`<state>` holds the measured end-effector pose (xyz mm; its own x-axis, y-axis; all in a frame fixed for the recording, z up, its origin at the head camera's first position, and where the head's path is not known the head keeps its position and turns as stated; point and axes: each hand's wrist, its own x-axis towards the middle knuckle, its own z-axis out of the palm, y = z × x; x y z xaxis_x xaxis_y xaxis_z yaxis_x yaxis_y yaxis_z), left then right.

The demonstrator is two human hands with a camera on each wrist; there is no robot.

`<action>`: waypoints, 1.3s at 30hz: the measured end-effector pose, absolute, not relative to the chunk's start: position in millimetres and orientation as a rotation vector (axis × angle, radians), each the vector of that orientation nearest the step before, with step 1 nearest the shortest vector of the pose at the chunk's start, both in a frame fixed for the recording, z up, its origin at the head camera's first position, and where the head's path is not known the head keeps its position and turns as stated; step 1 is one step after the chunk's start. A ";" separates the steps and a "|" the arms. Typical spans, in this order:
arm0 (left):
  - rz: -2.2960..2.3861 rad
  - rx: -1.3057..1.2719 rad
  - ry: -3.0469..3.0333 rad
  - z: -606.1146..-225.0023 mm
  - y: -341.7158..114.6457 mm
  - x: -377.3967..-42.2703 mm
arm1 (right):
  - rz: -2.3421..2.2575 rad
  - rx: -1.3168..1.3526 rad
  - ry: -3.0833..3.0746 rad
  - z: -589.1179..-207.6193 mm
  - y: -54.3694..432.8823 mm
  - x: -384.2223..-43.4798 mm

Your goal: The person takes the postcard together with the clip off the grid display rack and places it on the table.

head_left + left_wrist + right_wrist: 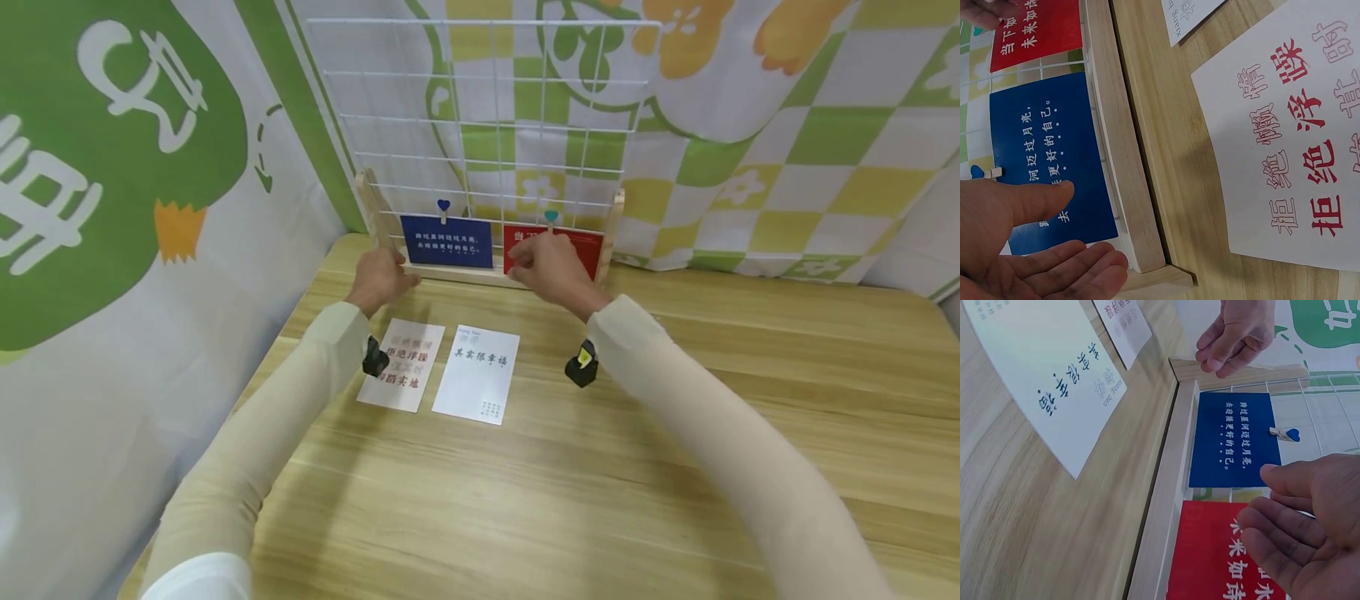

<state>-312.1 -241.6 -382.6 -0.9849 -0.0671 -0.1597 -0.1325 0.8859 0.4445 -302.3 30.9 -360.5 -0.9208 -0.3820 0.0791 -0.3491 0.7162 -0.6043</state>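
A blue card (448, 242) with white writing hangs on a white wire grid (491, 125), held by a clothespin with a blue heart (443, 206). Beside it hangs a red card (588, 250) under a teal-topped clip (551, 217). My left hand (380, 279) is at the blue card's left edge, thumb and fingers apart, holding nothing visible. My right hand (553, 268) hovers before the red card and covers part of it. In the right wrist view its fingers (1285, 525) are loosely bent with nothing visible between them.
Two white cards lie on the wooden table (480, 508): one with red writing (402, 364), one with dark writing (476, 375). The grid stands in a wooden base (480, 275) with side posts. Behind it hangs a patterned cloth (750, 167).
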 end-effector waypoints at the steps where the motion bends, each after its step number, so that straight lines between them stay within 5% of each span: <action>1: 0.713 -0.154 2.916 -383.0 -241.5 -312.9 | -0.998 -0.616 2.874 -361.7 28.1 -303.8; 39: 0.685 -0.150 2.981 -384.3 -234.6 -334.8 | -0.997 -0.695 3.048 -356.0 -36.5 -333.2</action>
<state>-334.8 -234.6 -384.3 -0.9921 -0.0772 -0.0992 -0.1128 0.8953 0.4309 -333.2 -36.5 -356.0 -0.9011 -0.3493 0.2568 -0.4336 0.7271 -0.5322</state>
